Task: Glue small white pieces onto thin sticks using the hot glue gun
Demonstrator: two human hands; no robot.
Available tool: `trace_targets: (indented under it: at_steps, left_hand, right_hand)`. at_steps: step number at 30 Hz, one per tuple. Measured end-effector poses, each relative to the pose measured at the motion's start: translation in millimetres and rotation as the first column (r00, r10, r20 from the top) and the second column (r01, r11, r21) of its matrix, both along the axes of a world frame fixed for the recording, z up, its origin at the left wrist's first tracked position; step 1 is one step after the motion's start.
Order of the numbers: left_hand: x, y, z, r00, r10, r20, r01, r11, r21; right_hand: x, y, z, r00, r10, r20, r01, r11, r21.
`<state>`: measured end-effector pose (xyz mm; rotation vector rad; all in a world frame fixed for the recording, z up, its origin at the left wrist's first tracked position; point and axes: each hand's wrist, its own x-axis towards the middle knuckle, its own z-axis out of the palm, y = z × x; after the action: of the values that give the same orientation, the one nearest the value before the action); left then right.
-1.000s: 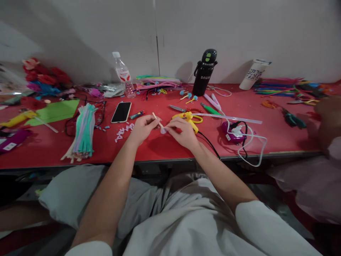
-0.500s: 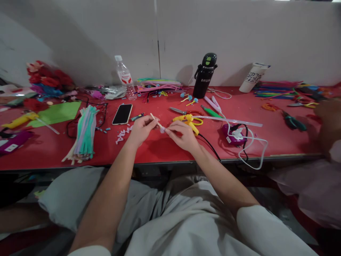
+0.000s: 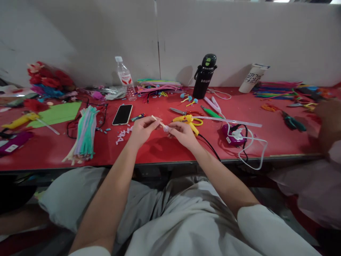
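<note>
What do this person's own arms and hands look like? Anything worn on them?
The left sleeve and right sleeve are short, loose, pale grey-white fabric. Below them the arms are bare. The left hand and right hand wear no gloves; no watch or cable shows.

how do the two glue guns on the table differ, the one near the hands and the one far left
The near glue gun has a long clear stick out its back; the far-left glue gun has a shorter one showing. The near gun lies by scissors, the far-left gun by a green sheet. Both are yellow.
</note>
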<state>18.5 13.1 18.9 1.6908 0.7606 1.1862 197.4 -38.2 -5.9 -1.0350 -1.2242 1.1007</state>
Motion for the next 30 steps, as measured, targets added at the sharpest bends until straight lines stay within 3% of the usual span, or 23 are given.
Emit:
trace_targets:
  at_steps: [12,21,30]
  left_hand:
    - [-1.1,-0.7,3.1,0.993,0.066,-0.097,-0.051,0.988,0.149]
    - [-1.7,-2.9,4.3,0.989,0.064,-0.133,-0.048,0.992,0.121]
    - [-3.0,-2.3,5.3,0.991,0.082,-0.11,-0.065,0.987,0.148]
  right_hand:
    - [1.0,-0.9,0.5,0.997,-0.044,0.065,0.043,0.999,0.023]
    - [1.7,0.9,-2.6,0.995,-0.051,0.089,0.048,0.998,0.026]
    - [3.6,4.0,1.2,0.999,-0.018,-0.051,0.016,0.999,-0.042]
